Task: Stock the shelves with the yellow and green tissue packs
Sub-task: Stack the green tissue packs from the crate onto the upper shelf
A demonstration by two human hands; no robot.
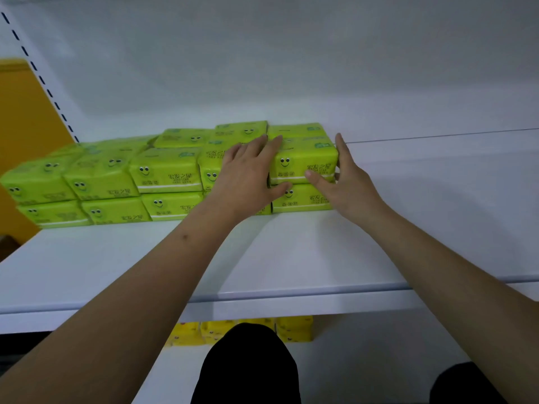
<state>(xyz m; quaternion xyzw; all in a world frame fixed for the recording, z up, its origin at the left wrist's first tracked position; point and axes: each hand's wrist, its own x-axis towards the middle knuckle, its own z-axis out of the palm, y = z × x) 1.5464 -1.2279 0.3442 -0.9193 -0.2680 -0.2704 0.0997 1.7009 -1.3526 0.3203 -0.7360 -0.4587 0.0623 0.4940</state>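
Green tissue packs (166,170) with smiley faces stand stacked two high in a row along the back of the white shelf (291,258). At the row's right end, a green top pack (303,163) rests on another green pack (300,198). My left hand (248,176) lies flat against that top pack's left side, fingers spread over it. My right hand (347,176) presses its right end, thumb on the front face. Yellow tissue packs (294,328) sit on the lower shelf, partly hidden by the shelf edge above.
The white shelf runs bare to the right of the stack. A slotted upright (38,74) and an orange wall (26,118) are at the left. My dark-clothed knees (248,365) show at the bottom.
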